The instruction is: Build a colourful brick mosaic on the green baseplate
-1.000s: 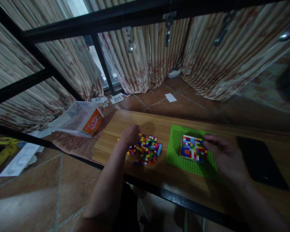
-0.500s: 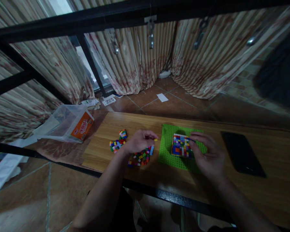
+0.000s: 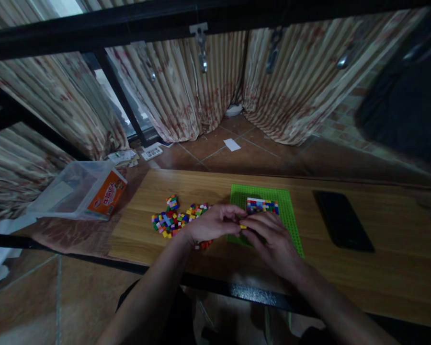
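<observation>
1. Counting two bare hands from my remote view, I find them meeting in front of me, the left hand and the right hand with fingertips close together.
2. One yellow brick shows at that meeting point, above the near left part of the green baseplate. I see the right hand's thumb and fingers pinched around it. The left hand's fingers are curled just beside it; whether they also grip it, I cannot tell.
3. The brick is too small for me to read its long axis or which way its studs face.
4. One multicoloured brick panel sits on the one baseplate. Its white-topped far edge runs left to right, roughly in line with the baseplate's far edge; the right hand hides its near part from me.
5. Loose bricks lie heaped to the left, too many and too small to count, partly covered by the left hand and wrist.
6. One black phone-like slab lies to the right, its long axis slanting from far left to near right.
7. All this rests on one wooden counter, its length running left to right.
8. One clear tub with an orange label stands past the counter's left end.
</observation>
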A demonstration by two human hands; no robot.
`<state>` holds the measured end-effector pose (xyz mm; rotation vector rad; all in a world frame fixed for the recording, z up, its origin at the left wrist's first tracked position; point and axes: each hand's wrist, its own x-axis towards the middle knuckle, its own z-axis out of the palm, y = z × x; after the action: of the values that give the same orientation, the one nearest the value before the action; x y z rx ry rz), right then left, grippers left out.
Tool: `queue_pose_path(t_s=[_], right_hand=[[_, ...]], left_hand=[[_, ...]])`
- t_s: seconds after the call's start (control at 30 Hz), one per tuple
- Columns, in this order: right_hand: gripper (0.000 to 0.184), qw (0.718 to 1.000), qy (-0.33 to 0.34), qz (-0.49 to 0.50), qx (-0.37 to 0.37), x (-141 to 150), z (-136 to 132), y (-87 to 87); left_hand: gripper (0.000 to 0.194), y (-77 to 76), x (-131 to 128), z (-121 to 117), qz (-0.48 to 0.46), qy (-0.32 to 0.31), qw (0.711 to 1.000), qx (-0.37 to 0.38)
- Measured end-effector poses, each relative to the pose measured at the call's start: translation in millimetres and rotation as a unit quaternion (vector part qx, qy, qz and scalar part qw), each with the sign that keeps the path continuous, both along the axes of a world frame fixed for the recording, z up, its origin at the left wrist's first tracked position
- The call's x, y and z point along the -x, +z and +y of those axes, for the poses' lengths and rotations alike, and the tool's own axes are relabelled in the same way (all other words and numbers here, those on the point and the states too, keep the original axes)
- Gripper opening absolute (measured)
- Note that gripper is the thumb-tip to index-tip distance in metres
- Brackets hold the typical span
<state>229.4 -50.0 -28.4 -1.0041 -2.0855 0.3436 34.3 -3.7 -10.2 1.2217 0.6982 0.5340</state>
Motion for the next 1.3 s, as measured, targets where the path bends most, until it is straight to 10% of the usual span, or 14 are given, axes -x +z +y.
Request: queue_pose_path(t_s=[0.43,0.97,1.3], right_hand=[[0.017,0.960,-0.219,0.128,0.116,-53.4,24.2,-1.4],[0.013,0.959,-0.197,0.106,0.174,-41.7,27.9,-22.0],[0.025,0.902,-0.229,0.248,0.269,-30.4,31.7,-29.3]], left_hand=[[0.031,-12.1,-1.4,1.5,0.160,0.075,0.984,-0.032],[0.031,-15.6,-0.4,2.1,0.210,0.036,0.971,-0.106],[0.028,-11.2,-0.6,2.4,0.244,0.025,0.960,-0.136]])
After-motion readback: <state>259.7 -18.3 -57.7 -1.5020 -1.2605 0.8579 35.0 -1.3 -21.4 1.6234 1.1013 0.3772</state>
